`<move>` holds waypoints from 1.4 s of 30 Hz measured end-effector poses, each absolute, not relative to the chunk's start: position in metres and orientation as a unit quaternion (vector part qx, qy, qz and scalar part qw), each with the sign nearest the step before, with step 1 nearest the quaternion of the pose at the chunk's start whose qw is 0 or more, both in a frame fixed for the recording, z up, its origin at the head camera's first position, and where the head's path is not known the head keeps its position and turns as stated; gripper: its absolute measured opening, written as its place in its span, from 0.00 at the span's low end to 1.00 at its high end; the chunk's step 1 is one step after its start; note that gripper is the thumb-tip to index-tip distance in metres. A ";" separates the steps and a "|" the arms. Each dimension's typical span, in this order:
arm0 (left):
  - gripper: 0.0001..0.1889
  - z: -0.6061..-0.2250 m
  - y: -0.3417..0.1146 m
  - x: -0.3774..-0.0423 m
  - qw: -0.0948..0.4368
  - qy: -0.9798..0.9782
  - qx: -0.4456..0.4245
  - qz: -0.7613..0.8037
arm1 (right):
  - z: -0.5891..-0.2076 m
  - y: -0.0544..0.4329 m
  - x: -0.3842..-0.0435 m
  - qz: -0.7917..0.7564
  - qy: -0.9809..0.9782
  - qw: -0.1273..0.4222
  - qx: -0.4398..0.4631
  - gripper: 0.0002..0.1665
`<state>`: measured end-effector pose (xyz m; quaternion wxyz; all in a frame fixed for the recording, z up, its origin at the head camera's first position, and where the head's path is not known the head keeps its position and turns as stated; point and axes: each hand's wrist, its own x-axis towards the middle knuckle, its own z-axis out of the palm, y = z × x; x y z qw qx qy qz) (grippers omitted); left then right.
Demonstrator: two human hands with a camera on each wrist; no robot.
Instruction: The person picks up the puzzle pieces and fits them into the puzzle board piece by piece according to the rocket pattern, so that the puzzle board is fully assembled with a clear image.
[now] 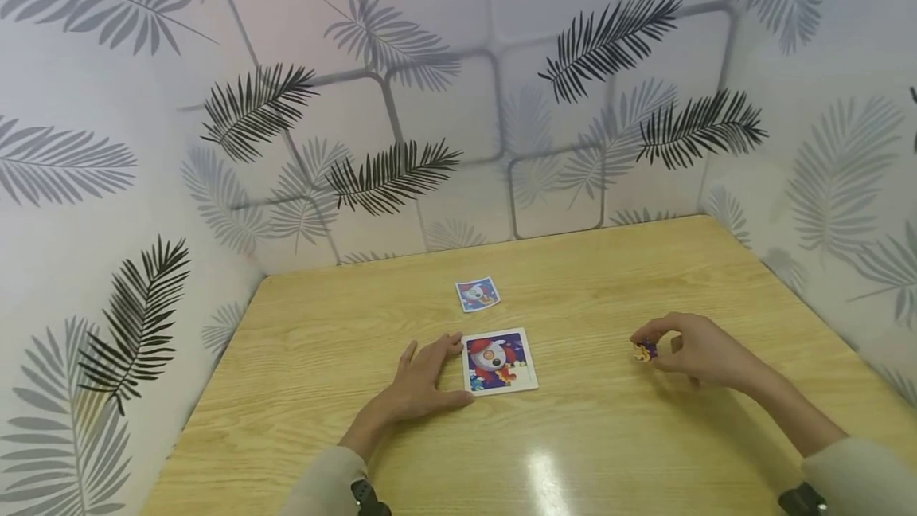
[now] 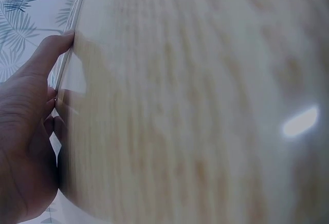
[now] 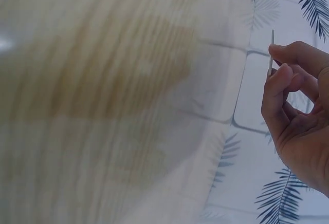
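Observation:
A small square jigsaw puzzle [image 1: 494, 361] in a white frame lies flat on the table, its lower right part showing pale backing. My left hand [image 1: 423, 381] rests at the frame's left side, thumb by the lower left corner and fingertips by the upper left. Off to the right, my right hand [image 1: 691, 349] pinches a puzzle piece [image 1: 644, 350], dark purple with orange and yellow, between thumb and fingers above the table. The right wrist view shows that piece [image 3: 272, 52] edge-on as a thin plate. In the left wrist view the left hand [image 2: 31, 111] lies low along the tabletop.
Behind the puzzle lies a small picture card [image 1: 478, 294] with a similar print. The wooden table [image 1: 344, 317] meets walls [image 1: 444, 118] with a leaf pattern at its back and sides.

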<state>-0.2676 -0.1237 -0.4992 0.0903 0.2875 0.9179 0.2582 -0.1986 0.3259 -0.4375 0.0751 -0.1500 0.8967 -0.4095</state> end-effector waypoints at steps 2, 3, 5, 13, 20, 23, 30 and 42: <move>0.49 -0.499 -0.124 -0.268 0.090 0.917 0.290 0.259 | -0.438 0.319 -0.201 -0.421 0.890 0.082 -0.156 0.21; 0.49 -0.499 -0.124 -0.267 0.091 0.917 0.290 0.260 | -0.438 0.316 -0.202 -0.423 0.889 0.083 -0.158 0.21; 0.49 -0.499 -0.123 -0.267 0.093 0.917 0.291 0.259 | -0.439 0.310 -0.205 -0.425 0.887 0.084 -0.161 0.21; 0.48 -0.497 -0.123 -0.267 0.093 0.919 0.289 0.252 | -0.440 0.285 -0.214 -0.445 0.875 0.080 -0.175 0.20; 0.46 -0.497 -0.122 -0.266 0.096 0.915 0.296 0.257 | -0.443 0.260 -0.223 -0.444 0.871 0.092 -0.186 0.19; 0.46 -0.497 -0.121 -0.267 0.097 0.915 0.296 0.256 | -0.444 0.250 -0.227 -0.433 0.876 0.089 -0.193 0.19; 0.47 -0.497 -0.121 -0.268 0.096 0.917 0.293 0.252 | -0.444 0.231 -0.234 -0.420 0.877 0.092 -0.216 0.18; 0.48 -0.497 -0.125 -0.269 0.097 0.919 0.289 0.249 | -0.453 0.190 -0.242 -0.329 0.904 0.062 -0.265 0.16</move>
